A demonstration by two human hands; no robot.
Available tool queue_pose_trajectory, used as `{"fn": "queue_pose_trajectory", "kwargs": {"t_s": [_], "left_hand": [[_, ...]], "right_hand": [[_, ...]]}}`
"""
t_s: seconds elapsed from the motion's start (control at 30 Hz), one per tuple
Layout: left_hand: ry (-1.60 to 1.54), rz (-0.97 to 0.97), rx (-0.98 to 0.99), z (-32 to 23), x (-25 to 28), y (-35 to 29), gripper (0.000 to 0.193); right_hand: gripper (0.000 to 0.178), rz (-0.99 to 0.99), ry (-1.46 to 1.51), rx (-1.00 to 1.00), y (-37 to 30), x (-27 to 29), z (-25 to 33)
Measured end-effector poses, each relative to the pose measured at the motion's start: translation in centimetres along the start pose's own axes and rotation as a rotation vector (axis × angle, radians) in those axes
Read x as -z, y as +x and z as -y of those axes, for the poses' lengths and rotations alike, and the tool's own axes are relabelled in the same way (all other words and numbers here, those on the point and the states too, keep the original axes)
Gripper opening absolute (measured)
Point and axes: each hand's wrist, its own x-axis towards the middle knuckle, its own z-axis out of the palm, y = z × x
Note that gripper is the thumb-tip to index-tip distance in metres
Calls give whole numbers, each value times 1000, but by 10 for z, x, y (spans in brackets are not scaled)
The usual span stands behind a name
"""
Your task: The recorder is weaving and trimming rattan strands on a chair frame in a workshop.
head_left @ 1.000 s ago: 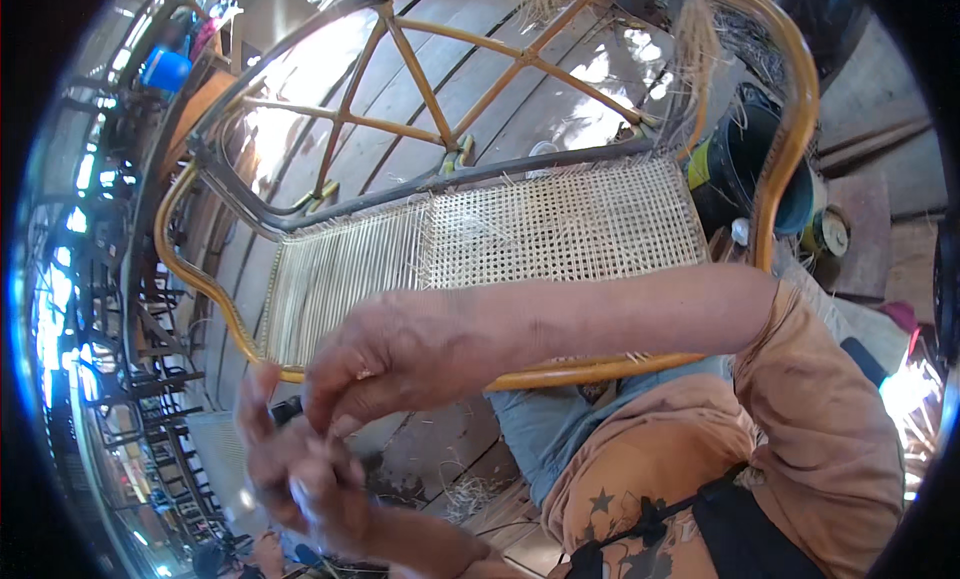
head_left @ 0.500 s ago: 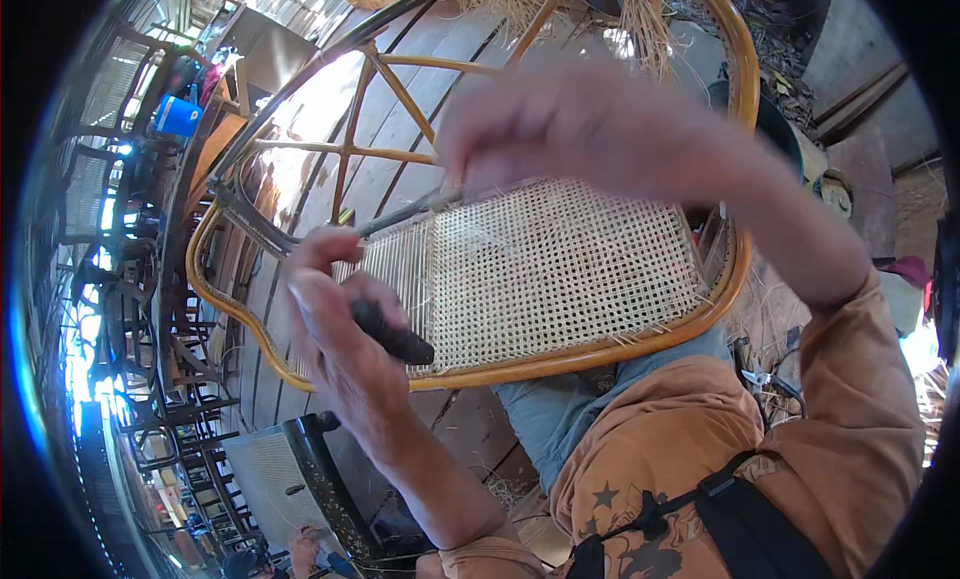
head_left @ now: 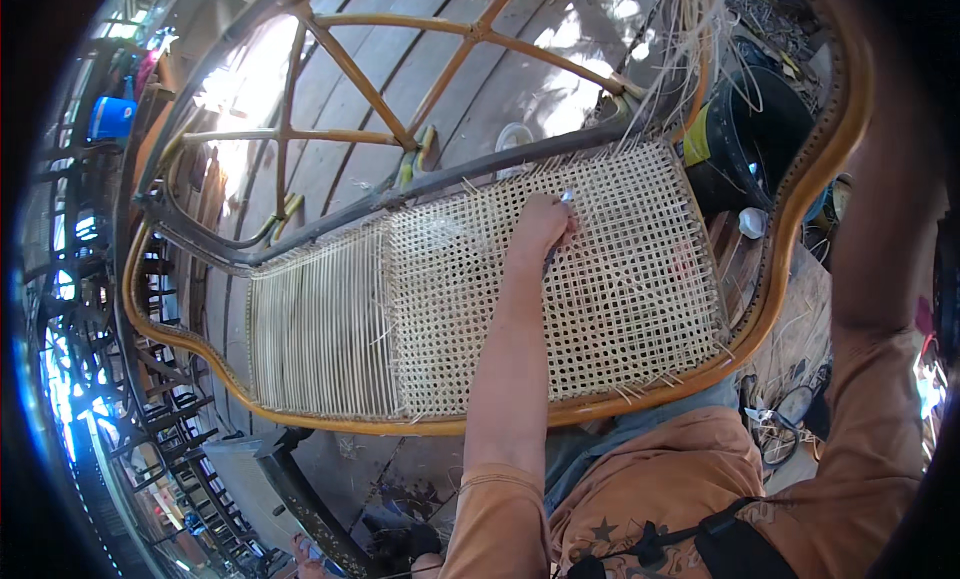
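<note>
A woven cane panel is stretched across a curved wooden frame lying over my lap. Open mesh covers its middle and right part, while the left part has only parallel cane strands. My left hand is closed over the mesh, near its far edge. It grips a small dark-handled tool, mostly hidden by the fingers, with a pale tip showing above them. My right forearm reaches up along the right rim of the picture, and its hand is out of sight.
Loose cane strands hang at the frame's far side. Beyond stand a black bucket and a crossed-bar bamboo framework over plank flooring. Short cane ends stick out along the near rail. A dark-edged panel lies at the lower left.
My left hand has moved right and away from me onto the mesh with the dark-handled tool. My right hand has swung out to the right, leaving the picture. The view has shifted.
</note>
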Motion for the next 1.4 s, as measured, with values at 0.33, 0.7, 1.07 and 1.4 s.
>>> {"fn": "queue_pose_trajectory", "kwargs": {"t_s": [0.33,0.7,1.07,1.4], "left_hand": [[1000,-27,84,3,62,-41,28],[1295,40,56,-35,35,-17,23],[1131,-41,111,-9,37,-16,36],[1224,-132,95,-28,89,-99,32]], "right_hand": [[18,839,-101,-865,-133,-212,-111],[17,814,-156,-953,-143,-226,-122],[15,833,-306,-859,-148,-239,-112],[21,517,365,-721,-125,-240,-71]]}}
